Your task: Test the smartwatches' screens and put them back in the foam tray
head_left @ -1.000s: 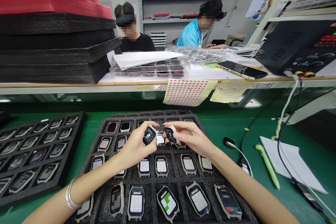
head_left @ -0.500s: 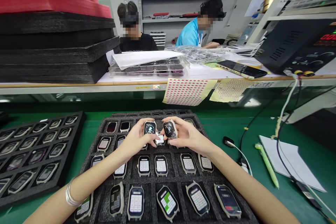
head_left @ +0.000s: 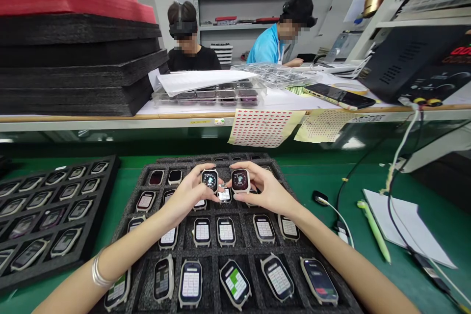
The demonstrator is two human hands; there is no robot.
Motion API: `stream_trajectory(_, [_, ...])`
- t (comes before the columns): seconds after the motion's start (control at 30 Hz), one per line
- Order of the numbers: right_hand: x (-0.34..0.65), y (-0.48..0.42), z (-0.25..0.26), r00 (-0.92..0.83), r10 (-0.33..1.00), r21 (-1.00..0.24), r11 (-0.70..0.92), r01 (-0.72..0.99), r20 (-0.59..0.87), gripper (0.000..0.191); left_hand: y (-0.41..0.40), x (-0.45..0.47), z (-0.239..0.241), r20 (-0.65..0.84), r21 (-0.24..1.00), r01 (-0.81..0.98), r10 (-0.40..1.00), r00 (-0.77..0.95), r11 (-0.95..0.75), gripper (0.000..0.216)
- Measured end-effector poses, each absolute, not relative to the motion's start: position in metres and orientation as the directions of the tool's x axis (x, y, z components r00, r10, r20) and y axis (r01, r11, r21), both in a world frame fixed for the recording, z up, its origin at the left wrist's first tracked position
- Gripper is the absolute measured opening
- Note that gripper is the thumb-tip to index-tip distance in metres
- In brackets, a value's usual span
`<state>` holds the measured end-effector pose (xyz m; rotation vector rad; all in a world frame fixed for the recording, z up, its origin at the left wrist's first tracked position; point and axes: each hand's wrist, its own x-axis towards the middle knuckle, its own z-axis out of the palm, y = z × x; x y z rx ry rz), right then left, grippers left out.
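Beige, lit left watch [head_left: 210, 180] clamped in left hand [head_left: 186, 198]; right watch [head_left: 240, 180] likewise in right hand [head_left: 270, 194].

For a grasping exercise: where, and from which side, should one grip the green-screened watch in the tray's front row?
Probably from above, pinching the watch by its long pale edges: it lies screen-up in a pocket of the tray, whose foam walls block a sideways approach.

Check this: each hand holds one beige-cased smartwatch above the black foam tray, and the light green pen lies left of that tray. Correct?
No. The head view shows the light green pen right of the black foam tray, not left. The left hand and right hand each hold one beige-cased smartwatch above it.
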<state>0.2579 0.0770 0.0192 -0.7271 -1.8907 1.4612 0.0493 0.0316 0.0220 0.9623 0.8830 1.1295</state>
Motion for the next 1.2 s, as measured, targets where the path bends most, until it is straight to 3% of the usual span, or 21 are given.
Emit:
stream_trajectory(0.27, [0.259, 0.085, 0.016, -0.687, 0.726, -0.997, -0.064, -0.031, -0.025, 0.061, 0.030, 0.049, 0.021, -0.044, 0.916, -0.377, 0.970, 0.241, 0.135, 0.046])
stream_trajectory(0.43, [0.257, 0.080, 0.022, -0.686, 0.728, -0.983, -0.124, -0.139, 0.005, 0.063, 0.030, 0.050, 0.023, -0.036, 0.922, -0.367, 0.972, 0.230, 0.121, 0.047])
stream_trajectory(0.83, [0.256, 0.076, 0.019, -0.606, 0.779, -0.987, 0.138, -0.081, 0.159, 0.036, 0.030, 0.048, 0.015, 0.034, 0.950, -0.307, 0.955, 0.294, 0.061, 0.045])
stream_trajectory(1.2, [0.257, 0.074, 0.020, -0.606, 0.774, -0.982, 0.112, -0.152, 0.182, 0.035, 0.030, 0.047, 0.015, 0.058, 0.952, -0.303, 0.955, 0.291, 0.034, 0.043])
